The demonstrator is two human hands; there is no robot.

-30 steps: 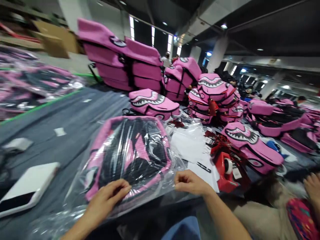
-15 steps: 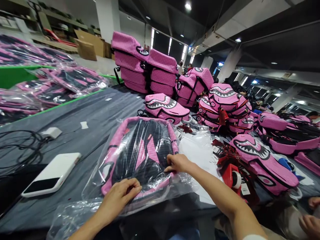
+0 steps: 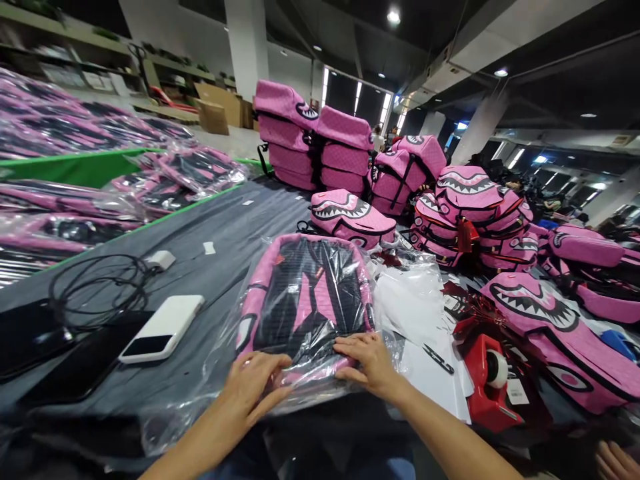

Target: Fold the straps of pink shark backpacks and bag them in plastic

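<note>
A pink and black backpack (image 3: 307, 293) lies flat on the dark table inside a clear plastic bag (image 3: 235, 363). My left hand (image 3: 257, 385) rests on the bag's near edge at the backpack's bottom, fingers stretched along the plastic. My right hand (image 3: 367, 363) presses flat on the backpack's lower right corner, fingers spread over the plastic. Both hands lie close together at the near end of the bag.
A white phone-like device (image 3: 163, 328) and coiled black cable (image 3: 97, 287) lie left. A red tape dispenser (image 3: 487, 383) and white sheets (image 3: 425, 353) sit right. Pink shark-mouth backpacks (image 3: 350, 217) pile behind and right; bagged ones (image 3: 190, 167) stack left. Another person's hand (image 3: 615, 460) shows at bottom right.
My right hand slid from the backpack's right side down to its near corner, beside my left hand. The view shifted left, so the bag sits further right.
</note>
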